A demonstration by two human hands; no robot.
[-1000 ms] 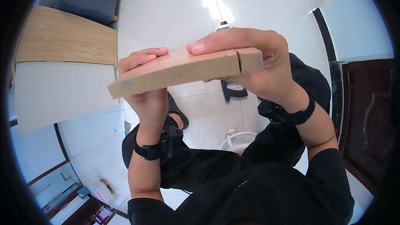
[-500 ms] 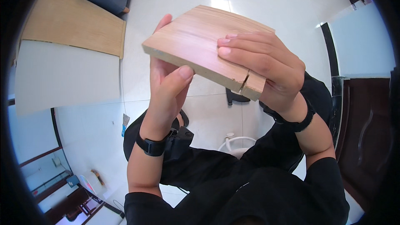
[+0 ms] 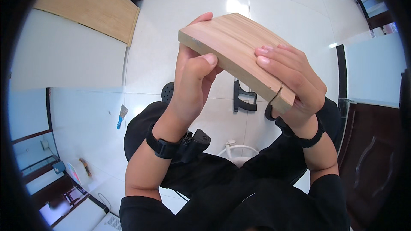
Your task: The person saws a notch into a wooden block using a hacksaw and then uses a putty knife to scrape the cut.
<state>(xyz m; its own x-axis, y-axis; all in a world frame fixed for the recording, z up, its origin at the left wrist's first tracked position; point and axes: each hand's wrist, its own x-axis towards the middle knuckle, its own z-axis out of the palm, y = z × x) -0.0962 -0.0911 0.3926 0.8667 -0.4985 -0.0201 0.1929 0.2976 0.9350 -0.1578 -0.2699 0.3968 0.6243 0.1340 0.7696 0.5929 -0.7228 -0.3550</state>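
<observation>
A light wood-grain board (image 3: 231, 38) is held up in front of me, tilted, with its cut edge facing me. A narrow slot is cut into the edge near its right end. My left hand (image 3: 195, 75) grips the board's left part, thumb pressed on the near edge and fingers behind it. My right hand (image 3: 295, 79) is closed round the right end, fingers lying on the broad face and the thumb hidden. Below the board, a black saw handle (image 3: 245, 99) lies on the floor; the rest of that saw is hidden behind the board.
A scraper with a blue handle (image 3: 122, 116) lies on the tiled floor to the left. A wood-topped cabinet with a white side (image 3: 77, 47) stands at the upper left. On the right is a dark brown door (image 3: 370, 162). A white hose (image 3: 239, 147) shows between my legs.
Both hands have moved the board to the right and slightly down, its right end dipping more. The view has shifted, so more of the saw handle shows. The grip looks the same.
</observation>
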